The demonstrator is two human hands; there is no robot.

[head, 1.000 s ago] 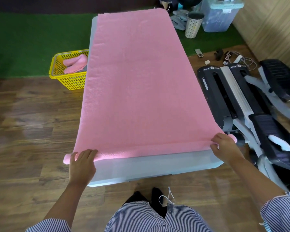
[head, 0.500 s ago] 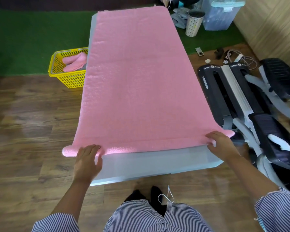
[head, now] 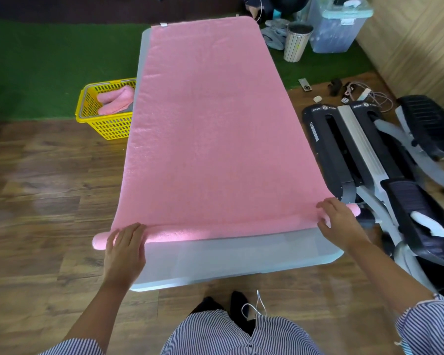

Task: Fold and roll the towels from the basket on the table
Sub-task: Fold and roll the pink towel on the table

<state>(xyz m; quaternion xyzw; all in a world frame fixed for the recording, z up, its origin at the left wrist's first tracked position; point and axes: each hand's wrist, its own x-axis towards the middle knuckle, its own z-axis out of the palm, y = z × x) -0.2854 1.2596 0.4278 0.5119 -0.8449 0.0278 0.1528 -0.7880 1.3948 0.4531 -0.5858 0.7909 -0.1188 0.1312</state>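
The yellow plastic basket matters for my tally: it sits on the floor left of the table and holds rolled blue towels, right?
Not quite. The head view shows the yellow plastic basket on the floor left of the white table, but the rolled towels in it are pink, not blue, like the towel being rolled.

Large pink terry towel [head: 210, 129]: flat along my white table [head: 241, 257], near edge rolled. Yellow plastic basket [head: 108, 124], far left: rolled pink towels [head: 116, 99].
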